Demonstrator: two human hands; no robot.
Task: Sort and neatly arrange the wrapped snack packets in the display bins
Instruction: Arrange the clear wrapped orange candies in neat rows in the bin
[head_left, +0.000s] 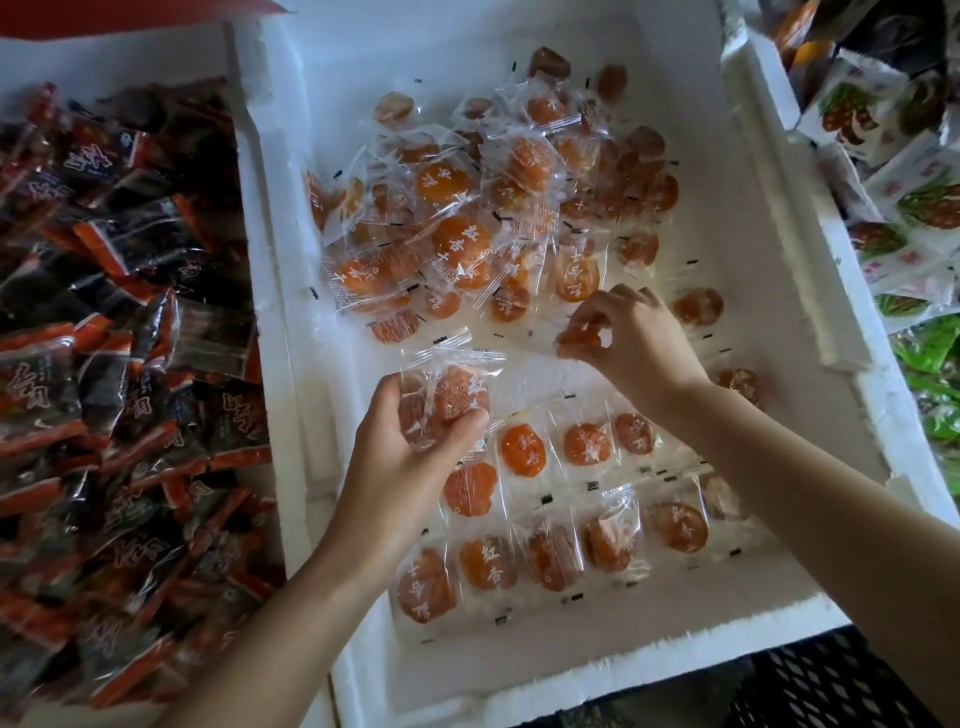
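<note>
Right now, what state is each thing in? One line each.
Left hand, grips a stack of orange packets.
Right hand, pinches one packet.
Pile, loose and jumbled at the far end of the bin.
Rows, laid flat side by side at the near end.
Foam bin, open, floor partly bare.
Dark packets, heaped in the left bin.
Green-white packets, heaped on the right.

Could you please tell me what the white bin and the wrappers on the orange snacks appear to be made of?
The white bin looks like expanded foam: matte, with crumbly, chipped edges. The wrapper of the packet in the left hand looks like thin clear plastic film: glossy, see-through, crimped ends.
</note>
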